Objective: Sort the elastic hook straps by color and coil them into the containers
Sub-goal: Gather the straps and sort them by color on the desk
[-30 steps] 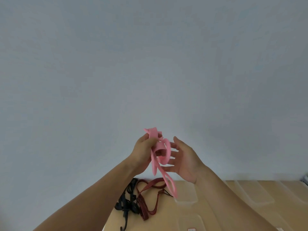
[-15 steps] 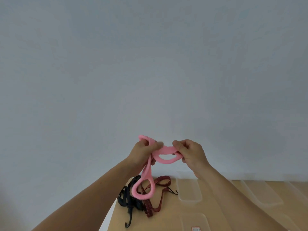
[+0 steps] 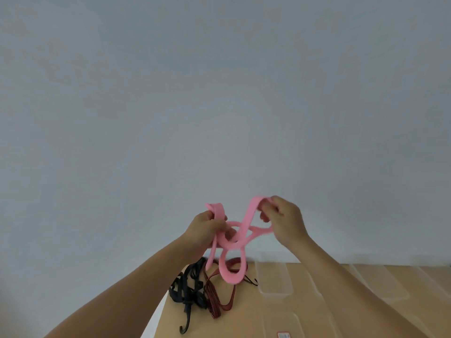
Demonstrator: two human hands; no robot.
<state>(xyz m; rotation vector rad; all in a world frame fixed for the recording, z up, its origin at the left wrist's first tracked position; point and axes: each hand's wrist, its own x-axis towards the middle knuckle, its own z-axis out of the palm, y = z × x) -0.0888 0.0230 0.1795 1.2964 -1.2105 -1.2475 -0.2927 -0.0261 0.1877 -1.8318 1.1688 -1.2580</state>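
1. 2 bare hands are holding a pink strap (image 3: pixel 230 279) up in the lower middle of the frame, against a plain grey wall (image 3: pixel 219 93).
2. The left hand (image 3: pixel 203 229) is gripping a bunch of the pink band, its fingers curled tightly round it, and 1 flat end is sticking up above the knuckles.
3. The right hand (image 3: pixel 286 219), a little higher and to the right, is pinching a fold of the same band between thumb and curled fingers.
4. Between the 2 hands the band is crossing over itself in several loops. The longest loop is dangling below the left hand, clear of the table (image 3: pixel 244 323) and outside every container.
5. Directly beneath that loop, a black strap (image 3: pixel 189 292) and a dark red strap (image 3: pixel 214 301) are lying tangled side by side at the table's left end. The black one is on the left, and its dark hook (image 3: pixel 184 329) is pointing toward the bottom edge of the frame.
6. A clear container (image 3: pixel 275 292) is sitting just right of the dark red strap, and more clear containers (image 3: pixel 366 276) are lining the table toward the lower right of the frame.
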